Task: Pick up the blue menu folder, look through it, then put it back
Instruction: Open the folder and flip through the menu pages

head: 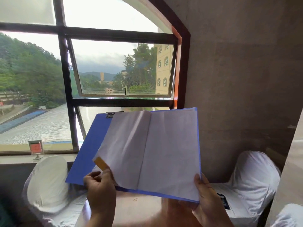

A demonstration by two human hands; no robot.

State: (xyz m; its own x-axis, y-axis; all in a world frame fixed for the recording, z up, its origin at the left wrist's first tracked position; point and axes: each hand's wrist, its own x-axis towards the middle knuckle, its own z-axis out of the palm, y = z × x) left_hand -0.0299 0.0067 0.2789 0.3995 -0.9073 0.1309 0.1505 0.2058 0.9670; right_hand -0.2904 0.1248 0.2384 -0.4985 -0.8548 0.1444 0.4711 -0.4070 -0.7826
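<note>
Above the tabletop [139, 208], blue menu folder [91, 145] is held open in the air. Left hand [100, 185] fingers pinch a page corner; right hand [206, 199] grips the lower right edge. Risk: the thin page creases or tears if pulled, and the folder tips if the right grip loosens.

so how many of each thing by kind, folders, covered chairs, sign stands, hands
open blue menu folder with white pages: 1
white cloth-covered chairs: 2
small red sign stand on the sill: 1
hands, left and right: 2
total: 6
</note>
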